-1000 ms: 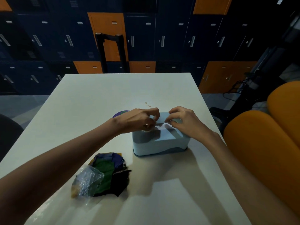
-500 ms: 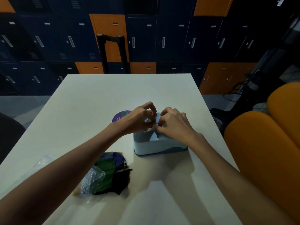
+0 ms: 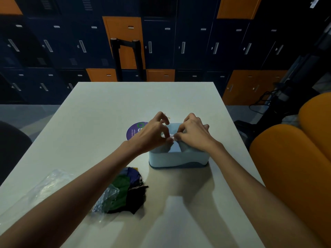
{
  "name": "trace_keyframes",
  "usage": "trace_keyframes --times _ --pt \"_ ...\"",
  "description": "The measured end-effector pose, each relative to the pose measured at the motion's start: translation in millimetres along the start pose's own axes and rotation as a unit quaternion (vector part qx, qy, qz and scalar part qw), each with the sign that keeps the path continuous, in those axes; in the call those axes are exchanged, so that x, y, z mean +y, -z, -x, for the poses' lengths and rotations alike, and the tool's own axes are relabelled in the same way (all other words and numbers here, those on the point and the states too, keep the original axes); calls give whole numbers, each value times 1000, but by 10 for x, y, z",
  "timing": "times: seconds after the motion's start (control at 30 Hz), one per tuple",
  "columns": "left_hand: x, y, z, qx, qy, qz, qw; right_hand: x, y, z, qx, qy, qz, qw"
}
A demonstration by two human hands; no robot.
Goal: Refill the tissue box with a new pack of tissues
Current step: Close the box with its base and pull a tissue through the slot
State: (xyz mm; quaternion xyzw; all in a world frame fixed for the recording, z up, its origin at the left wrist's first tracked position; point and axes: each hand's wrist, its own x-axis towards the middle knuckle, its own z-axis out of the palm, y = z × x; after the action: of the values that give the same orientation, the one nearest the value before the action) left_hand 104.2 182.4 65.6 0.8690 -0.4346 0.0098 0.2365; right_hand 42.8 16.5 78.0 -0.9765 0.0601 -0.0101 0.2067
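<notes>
A pale blue tissue box (image 3: 177,159) stands on the white table (image 3: 107,111), right of centre. Both hands are over its top. My left hand (image 3: 152,134) and my right hand (image 3: 194,134) pinch a small white tip of tissue (image 3: 171,136) between their fingertips, at the middle of the lid. The opening in the lid is hidden under my fingers. A crumpled clear plastic wrapper (image 3: 105,199) lies near my left forearm.
A dark blue, green and black crumpled cloth or bag (image 3: 129,190) lies beside the wrapper. A round purple sticker (image 3: 133,130) sits behind my left hand. More clear plastic (image 3: 46,185) lies at the left edge. Orange chairs (image 3: 293,167) stand to the right, lockers behind.
Both hands drew together at the middle of the lid, then rose slightly; a white tissue tip now shows between the fingertips. The camera view shifted a little.
</notes>
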Motion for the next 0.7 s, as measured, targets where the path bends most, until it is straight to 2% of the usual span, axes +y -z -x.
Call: trace_keyframes --times 0.2,0.4,0.53,0.7 --pt "132 -4 -40 -8 48 -50 998 -15 -51 -32 8 -20 -5 1000" --pt "132 -28 -63 -46 45 -91 994 14 -76 -62 10 -26 -2 1000" --pt "153 -18 -37 -18 50 -63 997 40 -72 -102 -15 -50 -28 998" --pt "239 -78 -76 -2 109 -25 994 81 -58 -138 -41 -74 -76 994"
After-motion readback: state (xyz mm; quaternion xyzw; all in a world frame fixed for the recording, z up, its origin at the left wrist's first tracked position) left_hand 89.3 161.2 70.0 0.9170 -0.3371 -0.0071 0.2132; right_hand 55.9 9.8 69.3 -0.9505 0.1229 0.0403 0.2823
